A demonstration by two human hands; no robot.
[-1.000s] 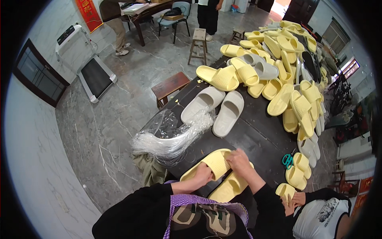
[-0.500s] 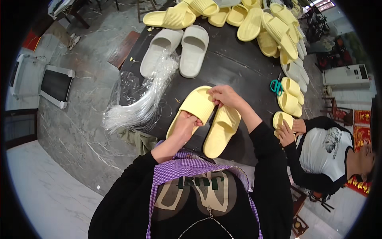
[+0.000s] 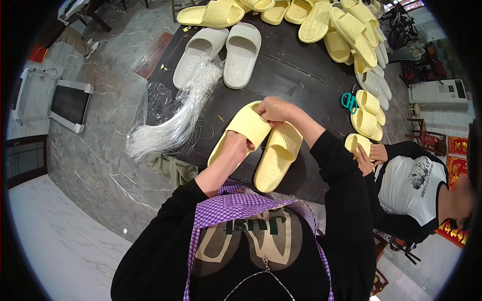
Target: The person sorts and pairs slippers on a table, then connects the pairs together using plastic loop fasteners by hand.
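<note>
We see our left hand (image 3: 236, 145) closed around the heel part of a yellow slipper (image 3: 241, 131), with the fingers pushed under its wide strap, so the hand is mostly hidden inside. Our right hand (image 3: 273, 109) is at about 1 o'clock from the left one; it is curled, and its fingers pinch the front edge of the same slipper's strap. A second yellow slipper (image 3: 278, 155) lies flat on the dark table (image 3: 296, 75), touching the first one on its right side, with its toe pointing to about 1 o'clock. At 10 o'clock from our hands there is a bundle of clear plastic strings (image 3: 175, 120), which hangs partly over the table edge. At 12 o'clock, further on the table, a pair of white slippers (image 3: 221, 55) lies side by side, well apart from our hands. Many more yellow slippers (image 3: 346, 30) are piled along the far and right side of the table, from 12 to 2 o'clock. A pair of green-handled scissors (image 3: 349, 102) lies at 2 o'clock, just beside some of these. At 3 o'clock another person's hand (image 3: 362, 155) holds one small yellow slipper (image 3: 355, 143); this person wears a white shirt with black sleeves.
</note>
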